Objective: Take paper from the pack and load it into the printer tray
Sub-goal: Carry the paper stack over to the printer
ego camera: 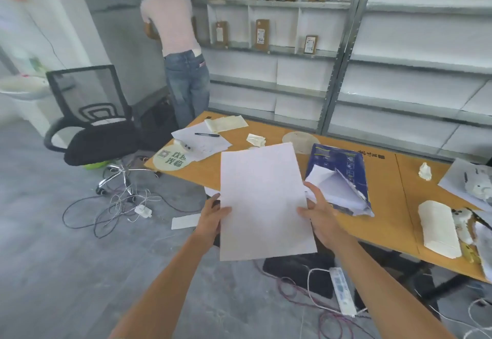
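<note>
A stack of white paper (263, 200) is held up in front of me, above the table's near edge. My left hand (213, 215) grips its left edge and my right hand (318, 215) grips its right edge. To the right on the orange table (386, 205) lies the torn-open blue paper pack (338, 176), with more white sheets showing at its ripped end. No printer or printer tray is in view.
Loose sheets, a pen (207, 135) and a round sign (172, 157) lie at the table's far left. A white wrapped bundle (438, 232) sits at the right. A black office chair (95, 128), cables and a power strip (342, 290) are on the floor. A person (178, 46) stands at the shelves.
</note>
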The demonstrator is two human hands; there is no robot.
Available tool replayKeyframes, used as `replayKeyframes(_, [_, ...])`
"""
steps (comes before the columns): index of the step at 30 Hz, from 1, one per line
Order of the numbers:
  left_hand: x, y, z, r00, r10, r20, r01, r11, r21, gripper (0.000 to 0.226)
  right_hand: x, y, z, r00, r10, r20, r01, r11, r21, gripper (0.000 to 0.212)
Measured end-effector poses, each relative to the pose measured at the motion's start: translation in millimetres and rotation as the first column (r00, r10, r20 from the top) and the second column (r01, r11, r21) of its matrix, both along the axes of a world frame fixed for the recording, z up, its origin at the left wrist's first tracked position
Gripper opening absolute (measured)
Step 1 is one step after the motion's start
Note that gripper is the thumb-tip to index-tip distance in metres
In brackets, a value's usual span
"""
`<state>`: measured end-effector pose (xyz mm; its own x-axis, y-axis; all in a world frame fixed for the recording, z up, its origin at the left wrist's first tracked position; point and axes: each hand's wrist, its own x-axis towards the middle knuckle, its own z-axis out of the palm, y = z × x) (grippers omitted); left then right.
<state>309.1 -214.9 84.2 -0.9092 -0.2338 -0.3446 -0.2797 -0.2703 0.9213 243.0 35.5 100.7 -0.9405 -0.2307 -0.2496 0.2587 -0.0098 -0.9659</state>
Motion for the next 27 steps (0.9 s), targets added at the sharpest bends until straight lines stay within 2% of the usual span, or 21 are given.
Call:
replayKeyframes(4, [6.5, -81.5, -0.9, 0.996, 0.067, -0.052, -0.068, 0.997, -0.036, 0.045, -13.2, -89.4, 6.2, 0.989, 0.149, -0.022, -0.145, 0.982, 0.119, 0.066])
replayKeyframes(9, [26.5, -196.5, 5.7, 0.972, 0.204, -0.120, -0.214, 0.973, -0.083, 0.044, -26.1, -217.4, 16.6, 0.962, 0.271, 0.036, -0.273, 0.952, 0.139, 0.073])
replayKeyframes(14, [74.8, -303.2, 11.8, 0.933, 0.322, -0.158, -0.341, 0.933, -0.113, 0.052, -18.2, -350.7, 12.1, 0.913, 0.402, 0.064, -0.407, 0.908, 0.099, 0.055])
replayKeyframes(21, [163.8, -411.0, 12.8, 0.801, 0.574, -0.170, -0.595, 0.796, -0.115, 0.044, 19.4, -518.2, -1.0, 0.756, 0.651, 0.060, -0.649, 0.735, 0.198, 0.049])
replayKeyframes(27, [234.3, -475.9, 2.3, 0.597, 0.783, -0.175, -0.802, 0.589, -0.097, 0.043, 56.0, -644.6, -11.3, 0.545, 0.838, 0.031, -0.814, 0.521, 0.256, 0.043])
